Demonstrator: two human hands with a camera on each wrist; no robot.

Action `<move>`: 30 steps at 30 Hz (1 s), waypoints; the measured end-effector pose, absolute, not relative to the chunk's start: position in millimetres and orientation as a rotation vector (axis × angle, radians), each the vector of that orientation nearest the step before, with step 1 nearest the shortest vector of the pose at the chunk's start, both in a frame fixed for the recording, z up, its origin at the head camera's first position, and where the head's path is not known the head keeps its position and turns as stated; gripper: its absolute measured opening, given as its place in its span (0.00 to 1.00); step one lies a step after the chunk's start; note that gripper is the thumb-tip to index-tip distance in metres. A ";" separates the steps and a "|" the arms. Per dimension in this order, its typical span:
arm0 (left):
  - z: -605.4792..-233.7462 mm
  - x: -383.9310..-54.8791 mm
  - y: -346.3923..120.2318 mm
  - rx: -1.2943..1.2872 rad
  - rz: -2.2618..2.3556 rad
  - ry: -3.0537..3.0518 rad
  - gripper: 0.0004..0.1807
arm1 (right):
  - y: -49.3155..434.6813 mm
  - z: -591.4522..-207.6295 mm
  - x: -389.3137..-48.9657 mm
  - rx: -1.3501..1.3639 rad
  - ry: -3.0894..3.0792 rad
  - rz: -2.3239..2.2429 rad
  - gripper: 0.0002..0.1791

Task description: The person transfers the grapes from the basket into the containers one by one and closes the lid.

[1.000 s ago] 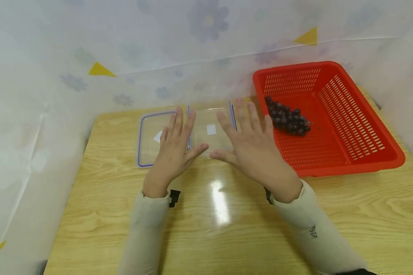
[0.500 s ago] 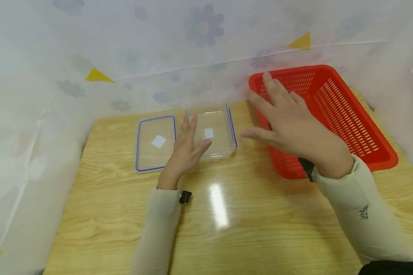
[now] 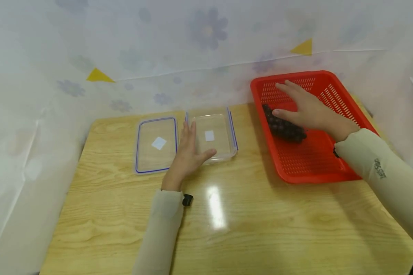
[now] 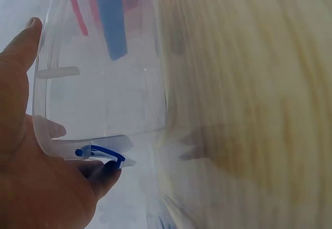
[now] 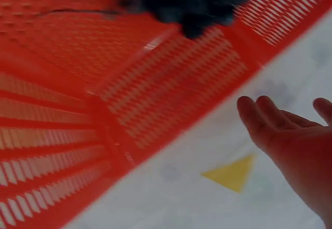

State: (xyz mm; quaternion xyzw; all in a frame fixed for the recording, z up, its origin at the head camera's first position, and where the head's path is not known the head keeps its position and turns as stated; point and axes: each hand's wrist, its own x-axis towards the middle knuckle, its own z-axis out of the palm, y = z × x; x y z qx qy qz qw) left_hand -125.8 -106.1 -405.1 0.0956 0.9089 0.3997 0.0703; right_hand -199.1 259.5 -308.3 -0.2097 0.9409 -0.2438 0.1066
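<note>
My left hand (image 3: 187, 157) is at the left side of a clear plastic food container (image 3: 221, 147), fingers extended and thumb spread along its front. In the left wrist view this hand (image 4: 44, 187) lies close along the container wall (image 4: 104, 102), fingers by a blue-edged clip. Over the red basket (image 3: 316, 178) hovers my right hand (image 3: 311, 110), fingers stretched out and holding nothing. Below it, a bunch of dark grapes (image 3: 285, 130) lies against the basket's left side, partly covered by the thumb. The right wrist view shows the grapes (image 5: 192, 1) apart from the fingers (image 5: 257, 117).
A clear lid with a blue seal (image 3: 151, 158) lies flat to the left of the container, partly behind the left hand. The wooden table (image 3: 247, 229) extends toward the front. A pale flowered sheet (image 3: 151, 46) with yellow triangles hangs behind.
My right hand has moved right, from beside the container to above the grapes in the basket. My left hand has shifted slightly right, staying at the container's left side.
</note>
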 end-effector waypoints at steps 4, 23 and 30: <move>-405.4 -124.2 -108.2 0.262 1.229 2.702 0.64 | 272.2 -332.5 -207.7 -0.584 2.722 -0.631 0.54; -415.0 -125.0 -116.9 0.169 1.240 2.697 0.69 | 282.4 -403.1 -222.9 -0.750 2.705 -0.324 0.63; -412.0 -125.1 -116.1 0.211 1.085 2.788 0.67 | 285.6 -409.4 -221.0 -0.950 2.764 -0.363 0.50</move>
